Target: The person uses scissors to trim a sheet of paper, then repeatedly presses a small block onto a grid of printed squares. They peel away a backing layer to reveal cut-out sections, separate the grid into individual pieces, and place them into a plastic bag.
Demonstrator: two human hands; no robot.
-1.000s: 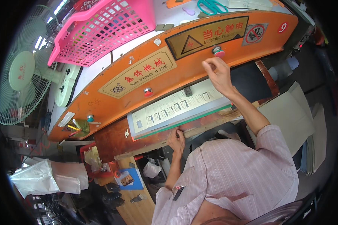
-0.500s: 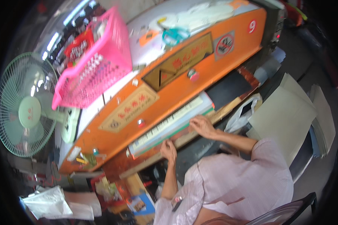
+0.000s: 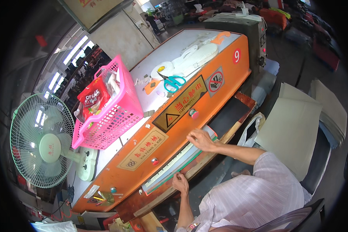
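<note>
A flat stack of thin sheets [image 3: 170, 169], pale with green and orange edges, lies on the wooden-edged bed of a large orange machine [image 3: 143, 174]. At the stack's front edge is my left hand [image 3: 180, 183], its fingers curled together; whatever they pinch is hidden. My right hand [image 3: 201, 140] is over the stack's far right part, below the orange panel. Its fingers are bent and drawn together, and anything between them is too small to make out. A row of short dark marks or slots runs along the stack's pale strip.
Atop the machine stand a pink basket [image 3: 104, 125] holding red packages, teal-handled scissors [image 3: 174, 83] and white cut pieces [image 3: 201, 56]. A green fan [image 3: 46, 143] is at left. Push buttons [image 3: 193, 113] stick out of the panel. Large grey sheets [image 3: 290, 116] are stacked at right.
My right hand has risen from the stack's front right edge and reaches further in over it, toward the panel. The left hand stays by the front edge. The view has tilted up.
</note>
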